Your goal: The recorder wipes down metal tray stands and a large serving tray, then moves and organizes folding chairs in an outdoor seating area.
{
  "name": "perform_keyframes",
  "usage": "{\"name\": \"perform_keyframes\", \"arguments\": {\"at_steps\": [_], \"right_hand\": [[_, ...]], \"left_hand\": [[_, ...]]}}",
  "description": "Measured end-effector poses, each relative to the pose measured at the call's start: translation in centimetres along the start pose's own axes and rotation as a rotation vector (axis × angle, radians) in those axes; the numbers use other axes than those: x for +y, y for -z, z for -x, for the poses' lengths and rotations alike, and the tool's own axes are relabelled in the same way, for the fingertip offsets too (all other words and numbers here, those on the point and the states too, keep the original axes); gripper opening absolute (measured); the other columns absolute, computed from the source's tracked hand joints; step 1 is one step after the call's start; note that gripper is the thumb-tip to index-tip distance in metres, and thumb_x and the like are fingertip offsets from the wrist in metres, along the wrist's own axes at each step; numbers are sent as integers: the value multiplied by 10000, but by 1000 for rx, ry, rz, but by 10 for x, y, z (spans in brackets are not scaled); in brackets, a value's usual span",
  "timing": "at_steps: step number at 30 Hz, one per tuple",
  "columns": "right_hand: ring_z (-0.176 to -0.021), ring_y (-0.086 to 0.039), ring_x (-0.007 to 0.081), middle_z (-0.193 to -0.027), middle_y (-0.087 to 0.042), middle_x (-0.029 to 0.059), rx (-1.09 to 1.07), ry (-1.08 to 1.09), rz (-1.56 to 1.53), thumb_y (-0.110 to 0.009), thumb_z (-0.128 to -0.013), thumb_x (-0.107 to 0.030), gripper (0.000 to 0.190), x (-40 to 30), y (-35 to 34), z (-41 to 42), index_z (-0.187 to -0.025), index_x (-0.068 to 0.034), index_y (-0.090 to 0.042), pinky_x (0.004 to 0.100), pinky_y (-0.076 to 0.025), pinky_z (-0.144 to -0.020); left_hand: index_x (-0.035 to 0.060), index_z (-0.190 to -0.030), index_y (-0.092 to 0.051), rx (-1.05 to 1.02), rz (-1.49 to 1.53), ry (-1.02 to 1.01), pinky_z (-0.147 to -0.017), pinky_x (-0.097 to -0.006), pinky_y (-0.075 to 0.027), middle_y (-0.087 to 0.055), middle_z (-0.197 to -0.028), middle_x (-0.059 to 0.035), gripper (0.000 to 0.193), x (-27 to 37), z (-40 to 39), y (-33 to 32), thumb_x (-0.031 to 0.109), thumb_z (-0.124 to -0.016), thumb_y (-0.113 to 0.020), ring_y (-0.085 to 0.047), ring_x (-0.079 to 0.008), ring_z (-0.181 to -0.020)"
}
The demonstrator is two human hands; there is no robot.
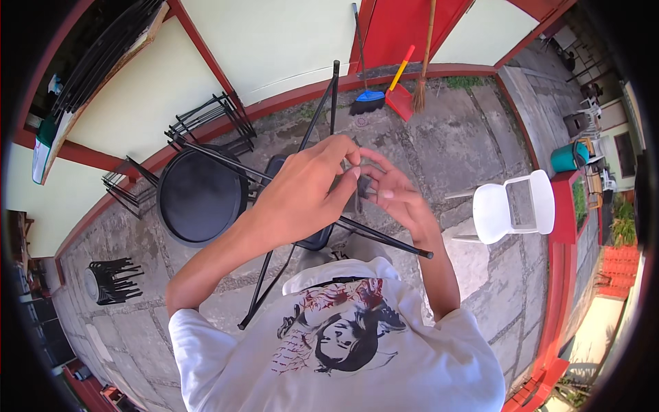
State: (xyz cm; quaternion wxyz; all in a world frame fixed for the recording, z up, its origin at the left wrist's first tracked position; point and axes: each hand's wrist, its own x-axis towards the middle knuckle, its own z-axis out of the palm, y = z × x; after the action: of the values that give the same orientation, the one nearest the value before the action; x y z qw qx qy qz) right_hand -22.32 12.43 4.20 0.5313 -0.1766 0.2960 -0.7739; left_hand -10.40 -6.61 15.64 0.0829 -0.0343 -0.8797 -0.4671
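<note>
My left hand [304, 188] and my right hand [396, 190] meet in front of my chest, fingertips close together. A small grey thing [355, 201], blurred and perhaps cloth, shows between them. The left thumb and forefinger pinch near its top; the right fingers are bent and partly spread around its side, and their hold on it is unclear. Below my hands a black metal-legged stool [316, 241] stands upside down, its legs pointing up and outward. My forearm and hand hide part of its seat and legs.
A round black rimmed top [202, 195] stands left of the stool. Black metal frames [211, 123] lean by the wall. Stacked stools [113, 280] are farther left. A blue broom [368, 102], red dustpan [399, 100] and straw broom [420, 95] stand ahead; a white chair [491, 213] is right.
</note>
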Motion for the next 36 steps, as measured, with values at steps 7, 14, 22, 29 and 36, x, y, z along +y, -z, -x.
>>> {"name": "perform_keyframes", "arguments": {"at_steps": [7, 14, 22, 29, 36], "right_hand": [[-939, -580, 106, -984, -585, 28, -358, -519, 322, -687, -831, -43, 442, 59, -8, -22, -1255, -2, -570, 252, -460, -837], [-925, -587, 126, -963, -573, 31, -185, -334, 281, -654, -807, -3, 417, 25, 19, -40, -1217, -7, -578, 266, -466, -837], [-992, -577, 134, -1046, -571, 43, -217, -49, 579, -575, -756, 108, 415, -25, 23, -55, -1156, -1, -594, 284, -464, -852], [-1025, -569, 131, -1056, -567, 45, -257, -96, 788, -626, -770, 116, 391, -52, 5, -58, -1146, 12, -595, 289, -477, -883], [-1084, -568, 200, -1148, -582, 75, -303, -13, 1305, -718, -791, -19, 433, -70, 11, -60, -1208, -38, -604, 346, -468, -942]], "left_hand": [[-15, -1117, -521, -42, -47, 163, -798, -361, -507, -634, -1022, -156, 232, -15, 5, 10, 68, -911, -588, -653, -257, -865], [-49, -1099, -576, 53, -58, 283, -872, -368, -476, -632, -1025, -149, 278, 31, 104, 58, -6, -825, -607, -618, -282, -959], [-35, -1127, -596, -47, 584, 508, -945, -369, -465, -650, -1106, -157, 270, 19, 149, -84, 87, -886, -604, -627, -275, -1061], [7, -1236, -499, 810, 62, 423, -865, -371, -485, -646, -1009, -146, 456, -86, 32, -186, 67, -827, -691, -629, -238, -1007], [-30, -963, -641, 679, 318, 408, -633, -245, -409, -574, -735, -21, 115, -99, 12, -166, 67, -902, -640, -465, -64, -712]]}}
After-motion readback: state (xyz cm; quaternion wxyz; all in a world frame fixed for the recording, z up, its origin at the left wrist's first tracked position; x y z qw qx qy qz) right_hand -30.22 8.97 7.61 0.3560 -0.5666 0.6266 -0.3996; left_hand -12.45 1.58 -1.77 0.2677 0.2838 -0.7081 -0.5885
